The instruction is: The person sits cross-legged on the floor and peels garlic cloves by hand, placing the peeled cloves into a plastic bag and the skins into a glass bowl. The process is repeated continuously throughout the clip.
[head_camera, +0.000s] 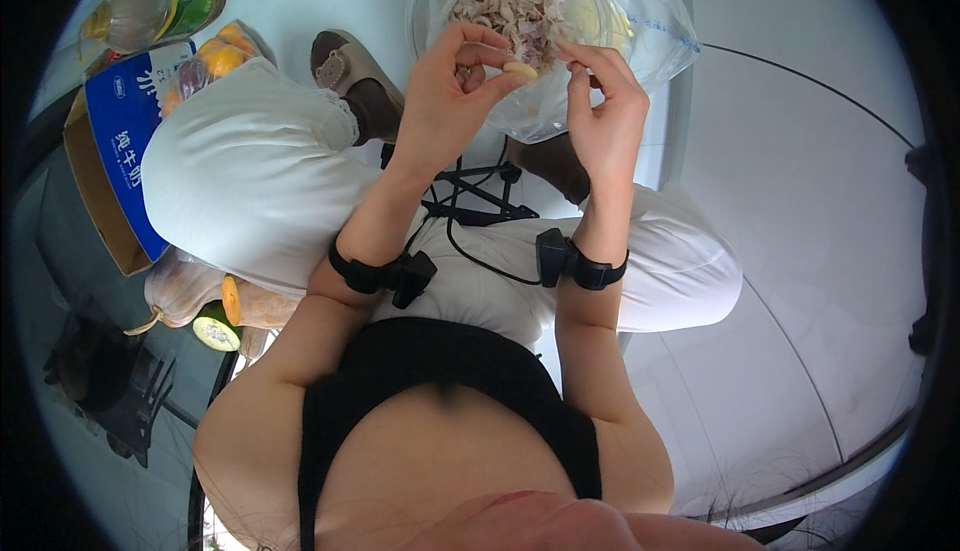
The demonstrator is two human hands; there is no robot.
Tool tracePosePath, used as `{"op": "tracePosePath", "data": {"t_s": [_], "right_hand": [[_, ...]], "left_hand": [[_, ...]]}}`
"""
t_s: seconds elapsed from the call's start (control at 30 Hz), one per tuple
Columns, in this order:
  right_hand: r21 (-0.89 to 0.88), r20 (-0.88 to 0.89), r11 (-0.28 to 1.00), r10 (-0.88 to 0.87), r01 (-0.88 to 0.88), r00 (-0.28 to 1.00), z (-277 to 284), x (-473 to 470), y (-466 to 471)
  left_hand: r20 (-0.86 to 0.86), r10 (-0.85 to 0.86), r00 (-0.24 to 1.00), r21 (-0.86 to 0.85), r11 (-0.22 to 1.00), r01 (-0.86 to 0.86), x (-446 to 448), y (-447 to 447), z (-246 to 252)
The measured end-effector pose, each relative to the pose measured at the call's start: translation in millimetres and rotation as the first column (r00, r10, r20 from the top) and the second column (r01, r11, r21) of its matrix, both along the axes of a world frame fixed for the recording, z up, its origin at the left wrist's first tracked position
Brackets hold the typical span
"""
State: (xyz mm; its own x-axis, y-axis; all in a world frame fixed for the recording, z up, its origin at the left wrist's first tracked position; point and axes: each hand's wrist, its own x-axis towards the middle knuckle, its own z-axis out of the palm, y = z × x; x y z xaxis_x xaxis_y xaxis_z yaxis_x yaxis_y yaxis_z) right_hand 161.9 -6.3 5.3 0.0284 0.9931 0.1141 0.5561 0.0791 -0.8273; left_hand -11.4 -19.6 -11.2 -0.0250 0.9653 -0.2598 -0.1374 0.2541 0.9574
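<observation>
My left hand (469, 82) pinches a pale peeled garlic clove (520, 70) between thumb and index finger, while several unpeeled, pinkish cloves (471, 77) sit against its curled fingers. Close by on the right, my right hand (604, 90) has its thumb and fingertips nearly together, with what looks like a bit of skin (562, 44) at the tips. Both hands are over the near side of a clear round bowl (417, 7), in or under a clear plastic bag (536, 116). Papery garlic skins (514, 7) fill the bag. Something yellowish (619, 22) shows through the plastic at its right.
Left of my legs are an oil bottle (161, 7), bagged orange fruit (223, 56), a blue carton (124, 138), pumpkins (180, 288) and a cut green vegetable (217, 328). My shoes (352, 71) flank a black stand (480, 191) with cables. A wall or panel rises right.
</observation>
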Motion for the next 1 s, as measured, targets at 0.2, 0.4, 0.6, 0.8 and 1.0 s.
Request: {"op": "tracePosePath", "data": {"t_s": [0.2, 0.4, 0.6, 0.8, 1.0], "right_hand": [[0.012, -0.098, 0.991, 0.130, -0.130, 0.987, 5, -11, -9], [-0.060, -0.216, 0.996, 0.053, -0.067, 0.975, 5, -13, -6], [-0.031, -0.196, 1.000, -0.002, -0.004, 0.981, 7, -15, -9], [-0.221, -0.411, 0.975, -0.091, -0.003, 0.907, -2, -11, -8], [-0.308, -0.518, 0.951, -0.133, -0.039, 0.845, -2, -8, -9]], "left_hand": [[-0.189, -0.031, 0.981, 0.057, 0.997, 0.043, 0, -4, -5], [0.068, -0.003, 0.998, -0.008, 1.000, 0.004, 1, 0, -9], [-0.205, 0.016, 0.979, 0.119, 0.993, 0.009, 6, -4, 2], [-0.199, 0.009, 0.980, 0.153, 0.988, 0.022, 7, -4, 6], [-0.134, -0.015, 0.991, 0.097, 0.995, 0.028, 4, -2, -1]]}}
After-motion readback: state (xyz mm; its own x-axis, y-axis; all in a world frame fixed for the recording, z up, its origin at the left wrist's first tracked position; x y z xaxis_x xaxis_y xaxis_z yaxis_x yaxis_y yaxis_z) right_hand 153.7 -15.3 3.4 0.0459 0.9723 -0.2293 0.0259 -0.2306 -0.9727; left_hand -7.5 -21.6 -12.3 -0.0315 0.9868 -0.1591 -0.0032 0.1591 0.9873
